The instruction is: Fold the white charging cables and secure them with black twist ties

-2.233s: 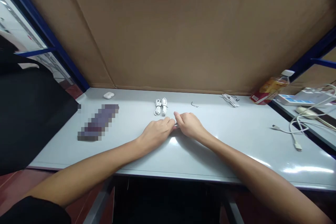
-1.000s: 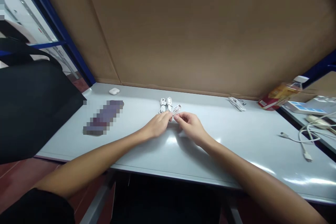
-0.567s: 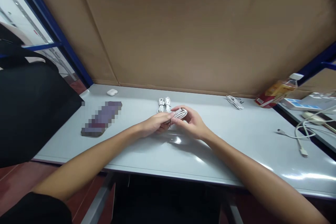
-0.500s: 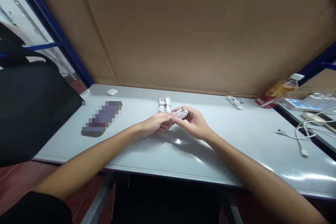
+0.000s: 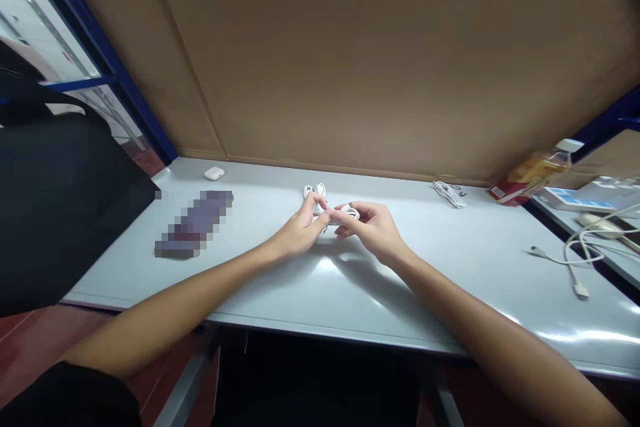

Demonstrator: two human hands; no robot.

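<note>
Between both hands, above the middle of the grey table (image 5: 280, 293), is a coiled white cable (image 5: 351, 211) with a thin dark tie around it. My right hand (image 5: 373, 227) grips the coil's right end, thumb along its near side. My left hand (image 5: 303, 227) is closed at the coil's left part, its thumb and index finger pinched by the tie; the fingers partly cover the cable. Just behind my left hand, two more bundled white cables (image 5: 314, 190) lie on the table, partly hidden by it.
A pixelated flat object (image 5: 195, 223) and a small white case (image 5: 214, 173) lie at left. Toward the right are another coiled white cable (image 5: 449, 194), a drink bottle (image 5: 535, 173) lying tilted, and loose white cables (image 5: 575, 260). A brown board (image 5: 350, 67) stands behind; a black chair (image 5: 65, 207) is at left.
My left hand has shifted its hold: its fingers have risen over the coil and now pinch near the tie. The coil is turned flatter, still in my right hand.
</note>
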